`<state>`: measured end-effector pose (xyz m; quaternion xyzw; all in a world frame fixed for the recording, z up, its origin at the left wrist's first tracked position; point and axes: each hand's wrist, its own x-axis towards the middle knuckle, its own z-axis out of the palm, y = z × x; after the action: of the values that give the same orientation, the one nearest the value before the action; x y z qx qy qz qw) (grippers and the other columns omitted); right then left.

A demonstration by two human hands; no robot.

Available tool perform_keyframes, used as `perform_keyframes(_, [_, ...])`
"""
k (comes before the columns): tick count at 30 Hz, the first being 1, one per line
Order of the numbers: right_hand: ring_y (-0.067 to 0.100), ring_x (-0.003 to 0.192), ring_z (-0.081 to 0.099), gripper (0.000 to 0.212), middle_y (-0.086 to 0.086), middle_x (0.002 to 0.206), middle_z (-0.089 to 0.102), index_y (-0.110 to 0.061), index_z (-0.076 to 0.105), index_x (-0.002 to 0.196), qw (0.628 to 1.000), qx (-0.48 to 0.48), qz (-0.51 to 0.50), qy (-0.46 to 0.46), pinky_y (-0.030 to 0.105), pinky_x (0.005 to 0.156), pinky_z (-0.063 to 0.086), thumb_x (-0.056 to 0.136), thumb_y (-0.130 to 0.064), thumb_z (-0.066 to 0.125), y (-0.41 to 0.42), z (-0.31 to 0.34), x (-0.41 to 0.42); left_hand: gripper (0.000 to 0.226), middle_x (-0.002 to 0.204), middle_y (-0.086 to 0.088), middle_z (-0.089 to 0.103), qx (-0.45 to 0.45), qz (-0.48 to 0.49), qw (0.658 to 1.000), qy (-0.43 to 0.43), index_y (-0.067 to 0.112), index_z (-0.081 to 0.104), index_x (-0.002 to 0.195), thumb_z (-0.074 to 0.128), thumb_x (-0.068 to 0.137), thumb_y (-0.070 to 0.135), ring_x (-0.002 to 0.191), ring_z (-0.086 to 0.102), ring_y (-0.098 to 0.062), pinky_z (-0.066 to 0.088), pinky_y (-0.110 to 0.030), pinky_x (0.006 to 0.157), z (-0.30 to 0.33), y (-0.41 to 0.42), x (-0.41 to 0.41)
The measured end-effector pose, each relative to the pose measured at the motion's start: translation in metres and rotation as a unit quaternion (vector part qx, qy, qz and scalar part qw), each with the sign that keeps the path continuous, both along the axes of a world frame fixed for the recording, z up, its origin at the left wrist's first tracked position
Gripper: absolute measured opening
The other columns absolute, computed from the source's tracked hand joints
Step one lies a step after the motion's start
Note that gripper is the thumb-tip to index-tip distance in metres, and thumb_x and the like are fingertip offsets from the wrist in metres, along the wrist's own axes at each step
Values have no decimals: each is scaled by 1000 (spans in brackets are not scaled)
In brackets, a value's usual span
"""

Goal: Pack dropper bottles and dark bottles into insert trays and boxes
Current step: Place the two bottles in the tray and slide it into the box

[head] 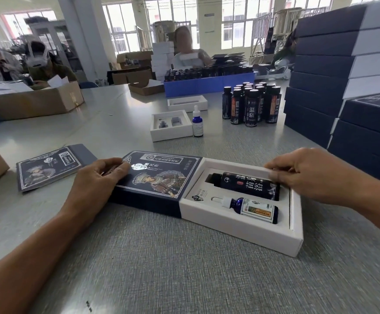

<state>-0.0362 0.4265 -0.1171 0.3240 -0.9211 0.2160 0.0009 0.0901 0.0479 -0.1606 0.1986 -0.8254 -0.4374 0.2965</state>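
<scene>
While the left hand (103, 175) holds the dark sleeve (155, 182) with curled fingers, the right hand (309, 175) grips the far rim of the white tray (241, 232), which sticks halfway out of it. A dark bottle (248, 183) and a dropper bottle (252, 208) already lie in their slots. Sliding shut looks like what remains; beyond stand loose bottles (252, 103), an empty tray (171, 125) and another dropper bottle (197, 123).

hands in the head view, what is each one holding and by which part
The left hand grips the dark printed sleeve at its far left end. The right hand pinches the white insert tray by its far right rim.
</scene>
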Motion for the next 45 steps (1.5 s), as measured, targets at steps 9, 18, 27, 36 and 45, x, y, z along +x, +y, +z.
perform_keyframes(9, [5,84,67,20,-16,91,73,-32,71,112,1000,-6,2,6,32,84,56,95,-32,60,0,-2,0,40,108,19,66,-46,-3,999,-26,31,68,120,68,86,51,95,57,9,37,-11,75,1,0,3])
perform_keyframes(18, [-2,84,63,23,-24,90,68,-33,70,116,1000,-11,-1,-6,20,77,46,95,-32,60,-2,-3,-2,40,105,30,63,-58,-21,997,-37,34,68,119,67,85,54,88,54,25,36,-8,74,2,1,-1])
perform_keyframes(27, [1,79,64,17,-17,86,72,-33,73,107,999,3,-33,39,26,75,53,95,-28,62,-8,-2,5,42,113,18,66,-72,-5,996,-46,29,67,123,67,87,50,103,60,0,40,-19,87,4,7,-2])
perform_keyframes(36, [13,78,61,21,-9,83,68,-30,71,103,993,48,-48,100,36,73,52,96,-32,52,-33,-3,38,44,123,-9,63,-155,67,984,-51,13,66,122,63,92,44,105,57,-20,45,-34,91,5,15,-8])
perform_keyframes(45, [7,57,57,34,-9,64,59,-28,59,79,995,35,70,68,22,55,46,92,-53,40,-59,-4,98,66,143,-10,46,-63,12,994,-88,21,45,144,65,88,52,120,49,-19,41,-33,100,11,15,-8])
